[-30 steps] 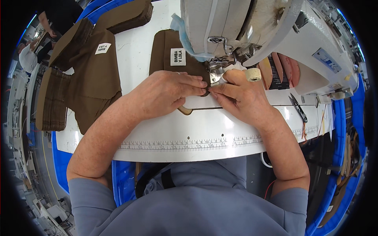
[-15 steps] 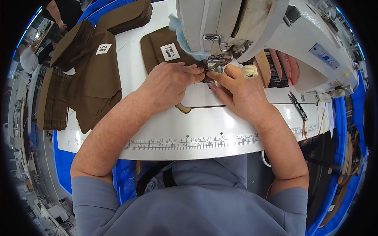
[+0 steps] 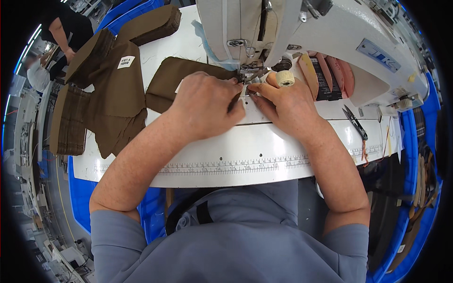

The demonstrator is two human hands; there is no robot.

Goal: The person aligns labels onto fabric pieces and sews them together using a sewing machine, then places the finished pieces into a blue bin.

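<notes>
A brown fabric piece (image 3: pixel 163 78) with a white label lies under the sewing machine's presser foot (image 3: pixel 246 75). My left hand (image 3: pixel 203 104) is curled over the piece, covering most of the label. Its fingers and thumb close on the brown edge beside the foot. On the other side of the foot is my right hand (image 3: pixel 288 101), forefinger and thumb drawn together close to the needle area. Whatever lies between those fingertips is too small to make out. A cream knob (image 3: pixel 285 78) sits just above this hand.
Stacked brown pieces (image 3: pixel 71 118) and a loose labelled brown panel (image 3: pixel 118 92) lie at the left. Pink curved pieces (image 3: pixel 332 75) rest beneath the white machine arm (image 3: pixel 344 37). Thread snips (image 3: pixel 355 122) lie at the right. Blue bins (image 3: pixel 410 165) flank the table; another person (image 3: pixel 71 28) stands far left.
The brown piece has turned and shifted left, its label now mostly under my left hand. My left hand has curled more, its thumb lower. My right hand has barely moved.
</notes>
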